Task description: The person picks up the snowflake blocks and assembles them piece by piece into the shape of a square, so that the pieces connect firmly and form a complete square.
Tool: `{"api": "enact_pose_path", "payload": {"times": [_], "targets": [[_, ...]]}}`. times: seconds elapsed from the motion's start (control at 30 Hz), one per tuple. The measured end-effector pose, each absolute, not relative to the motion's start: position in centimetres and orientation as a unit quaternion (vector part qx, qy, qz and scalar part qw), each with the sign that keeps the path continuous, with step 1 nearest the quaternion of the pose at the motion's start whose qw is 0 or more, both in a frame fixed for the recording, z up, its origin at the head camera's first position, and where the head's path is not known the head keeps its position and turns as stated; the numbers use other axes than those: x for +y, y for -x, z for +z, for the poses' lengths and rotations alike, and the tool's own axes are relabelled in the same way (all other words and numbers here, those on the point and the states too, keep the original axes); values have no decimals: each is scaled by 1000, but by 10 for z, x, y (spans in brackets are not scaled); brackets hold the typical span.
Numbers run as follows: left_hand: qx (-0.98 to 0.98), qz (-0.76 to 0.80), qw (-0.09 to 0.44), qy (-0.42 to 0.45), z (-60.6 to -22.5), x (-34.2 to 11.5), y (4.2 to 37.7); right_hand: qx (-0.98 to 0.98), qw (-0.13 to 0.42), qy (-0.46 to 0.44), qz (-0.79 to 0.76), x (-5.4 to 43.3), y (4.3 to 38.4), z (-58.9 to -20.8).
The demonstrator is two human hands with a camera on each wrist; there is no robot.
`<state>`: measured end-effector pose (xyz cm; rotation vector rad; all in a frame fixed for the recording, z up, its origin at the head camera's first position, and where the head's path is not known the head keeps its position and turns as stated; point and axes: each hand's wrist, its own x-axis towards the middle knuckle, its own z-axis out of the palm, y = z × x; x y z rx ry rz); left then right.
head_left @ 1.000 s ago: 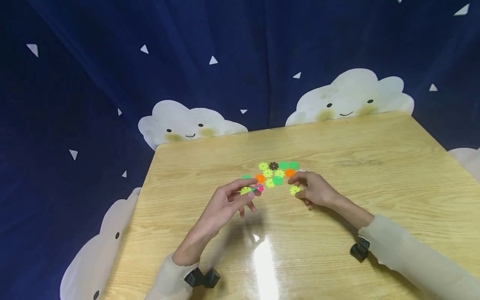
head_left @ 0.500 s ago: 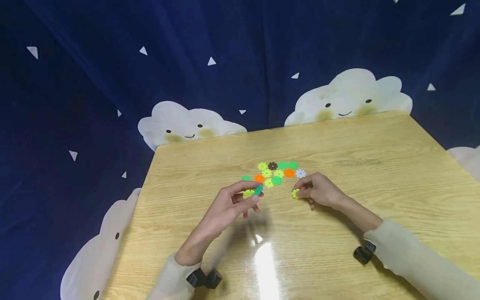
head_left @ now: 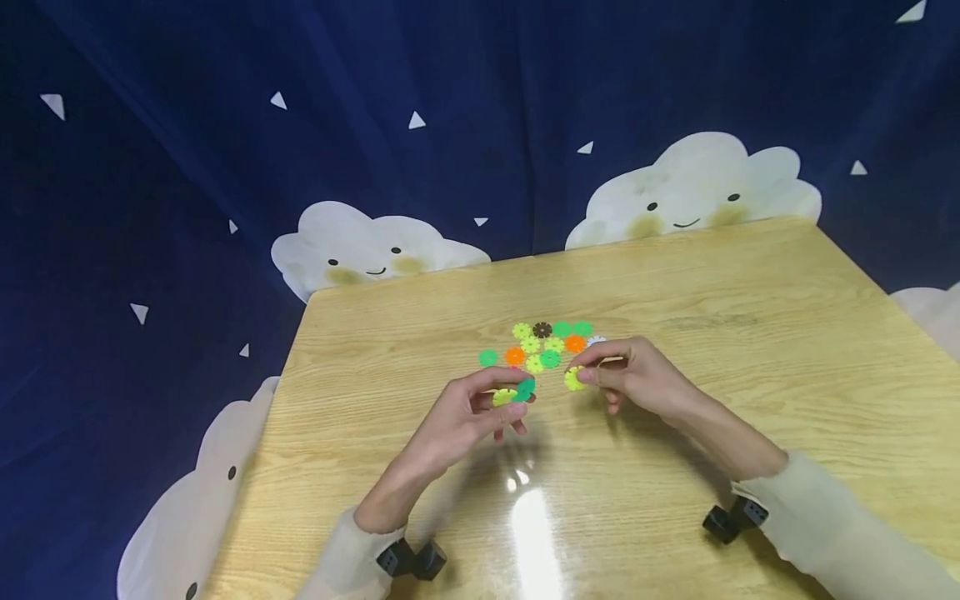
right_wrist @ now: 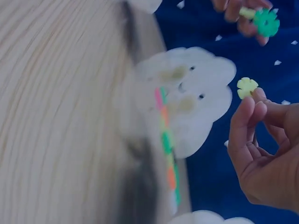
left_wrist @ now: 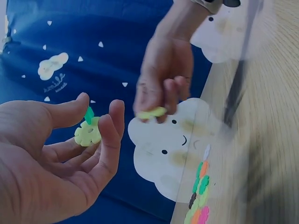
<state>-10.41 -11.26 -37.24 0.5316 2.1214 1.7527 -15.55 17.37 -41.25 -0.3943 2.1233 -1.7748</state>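
Observation:
My left hand point(head_left: 467, 415) pinches a green notched disc point(head_left: 524, 389) between thumb and fingers, above the table. Joined to that disc at an angle is a yellow notched disc point(left_wrist: 87, 134), which also shows in the left wrist view. Across from it my right hand point(head_left: 647, 377) pinches a second yellow notched disc point(right_wrist: 246, 87) by its edge, with thumb and forefinger. A gap separates this yellow disc from the joined pair. In the head view the left fingers cover part of a pink disc.
Behind the hands, several flat notched discs lie on the wooden table point(head_left: 712, 333): a black disc point(head_left: 542, 330), an orange disc point(head_left: 574, 343), a white disc point(head_left: 596, 340) partly behind the right hand, plus green and yellow ones. A dark blue curtain point(head_left: 450, 50) hangs beyond the far edge.
My right hand has picked up the yellow disc from the table and brought it left and up, towards the other hand. The left hand has turned its joined pair and shifted slightly right.

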Motion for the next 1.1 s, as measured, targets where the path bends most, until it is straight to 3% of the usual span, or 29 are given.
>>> {"api": "enact_pose_path", "payload": {"times": [0.57, 1.1], "targets": [[746, 619, 163, -183, -372, -106, 102, 743, 56, 196, -638, 151, 123, -371], [744, 619, 170, -185, -369, -101, 99, 750, 49, 202, -628, 148, 117, -371]]}}
